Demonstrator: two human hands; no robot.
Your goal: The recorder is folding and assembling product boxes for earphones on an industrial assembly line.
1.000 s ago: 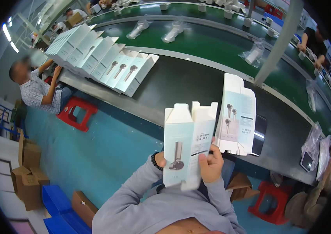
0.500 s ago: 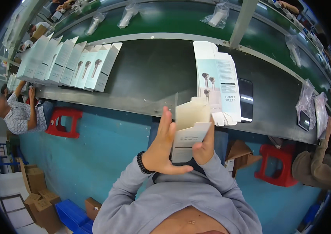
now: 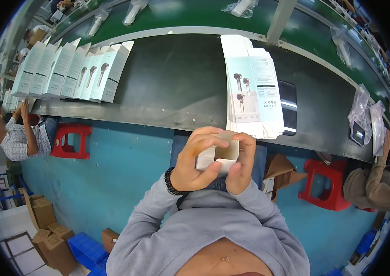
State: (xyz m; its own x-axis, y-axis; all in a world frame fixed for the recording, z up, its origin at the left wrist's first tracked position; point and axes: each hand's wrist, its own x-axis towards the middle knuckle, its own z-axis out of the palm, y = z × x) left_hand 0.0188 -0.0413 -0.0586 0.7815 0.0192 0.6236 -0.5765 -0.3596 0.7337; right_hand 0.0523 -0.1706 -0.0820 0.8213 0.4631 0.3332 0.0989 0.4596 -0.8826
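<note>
A small white carton box (image 3: pixel 225 164) is held upright just above my lap, in front of the table edge. Its open end faces up, and I can see into its hollow inside. My left hand (image 3: pixel 197 161) grips the box from the left, fingers curled over its top rim and thumb at the near side. On the right side my right hand (image 3: pixel 243 162) wraps it, fingertips at the far corner and thumb near the front flap. Just beyond the hands lies a stack of flat printed cartons (image 3: pixel 268 94) picturing earphones, on the dark table (image 3: pixel 172 78).
Several folded boxes (image 3: pixel 68 76) stand in a row at the table's left. A black flat device (image 3: pixel 289 108) lies beside the carton stack. Plastic bags (image 3: pixel 360 110) and a phone (image 3: pixel 357 133) lie farther right. Behind runs a green conveyor (image 3: pixel 186 16). Red stools (image 3: pixel 326 184) flank me; co-workers sit both sides.
The box has tipped so its open end faces up toward me. My left hand, earlier spread flat beside it, has closed around its rim. The whole view has shifted slightly.
</note>
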